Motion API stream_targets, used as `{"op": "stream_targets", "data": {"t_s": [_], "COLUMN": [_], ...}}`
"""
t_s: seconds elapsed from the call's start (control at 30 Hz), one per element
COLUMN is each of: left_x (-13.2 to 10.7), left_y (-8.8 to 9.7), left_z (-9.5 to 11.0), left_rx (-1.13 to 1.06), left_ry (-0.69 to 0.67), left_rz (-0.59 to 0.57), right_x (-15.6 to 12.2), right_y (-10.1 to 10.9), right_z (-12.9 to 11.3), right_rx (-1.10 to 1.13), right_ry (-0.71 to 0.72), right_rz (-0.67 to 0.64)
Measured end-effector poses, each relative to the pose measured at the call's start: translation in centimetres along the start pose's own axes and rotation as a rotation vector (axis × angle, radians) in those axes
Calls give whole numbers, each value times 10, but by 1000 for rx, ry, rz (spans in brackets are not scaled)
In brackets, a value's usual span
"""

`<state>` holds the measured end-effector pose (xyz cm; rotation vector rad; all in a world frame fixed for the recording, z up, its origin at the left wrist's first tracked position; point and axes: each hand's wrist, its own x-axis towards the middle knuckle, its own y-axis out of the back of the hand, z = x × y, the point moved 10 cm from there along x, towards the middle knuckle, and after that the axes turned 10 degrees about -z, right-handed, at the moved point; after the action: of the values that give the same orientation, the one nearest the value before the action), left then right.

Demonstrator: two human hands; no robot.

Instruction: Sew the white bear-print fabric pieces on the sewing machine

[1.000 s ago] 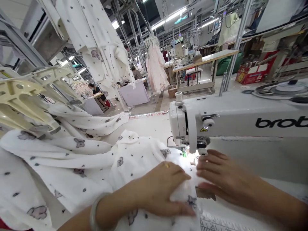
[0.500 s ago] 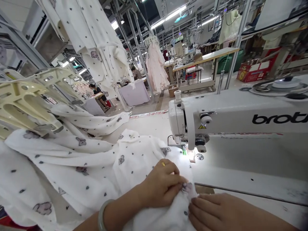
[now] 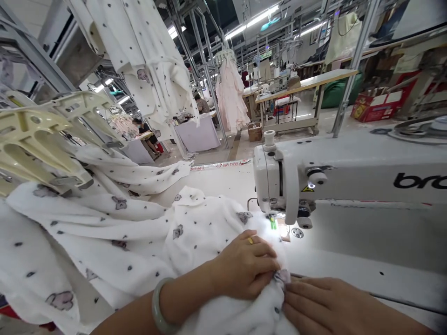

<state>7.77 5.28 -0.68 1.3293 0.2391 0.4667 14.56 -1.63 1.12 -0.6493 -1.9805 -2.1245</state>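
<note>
The person's left hand (image 3: pixel 244 266), a bangle (image 3: pixel 159 307) on its wrist, curls closed over a gathered fold of a white printed cotton garment (image 3: pixel 115 223). The right hand (image 3: pixel 323 304) lies flat, fingers together, pressing against that fold from the other side. The cloth spreads under and left of the left hand, and its far edge reaches just before the presser foot (image 3: pixel 273 223) of a Brother sewing machine (image 3: pixel 352 179).

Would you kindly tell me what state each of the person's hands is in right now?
Left hand: closed, gathering the white printed fabric.
Right hand: open, fingers flat against the same fabric, no clear grip.
</note>
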Motion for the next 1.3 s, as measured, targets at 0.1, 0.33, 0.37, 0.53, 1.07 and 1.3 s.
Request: {"op": "stream_targets", "data": {"t_s": [0.1, 0.33, 0.37, 0.53, 1.07, 1.3], "left_x": [12, 36, 35, -1, 12, 3], "left_y": [-1, 12, 16, 17, 29, 21], "left_z": [-19, -53, -49, -14, -60, -51], "left_rx": [-15, -69, -85, -96, -330, -236], "left_ry": [6, 51, 66, 273, 360, 343], "left_rz": [9, -74, -112, -160, 316, 288], "right_x": [-2, -10, -9, -4, -6, -25], "right_y": [3, -9, -10, -10, 1, -12], "right_z": [16, 40, 39, 20, 48, 85], "right_rx": [-74, -177, -169, -64, 302, 101], "right_ry": [-45, -157, -157, -75, -282, -563], "right_rz": [4, 0, -15, -83, -72, 93]}}
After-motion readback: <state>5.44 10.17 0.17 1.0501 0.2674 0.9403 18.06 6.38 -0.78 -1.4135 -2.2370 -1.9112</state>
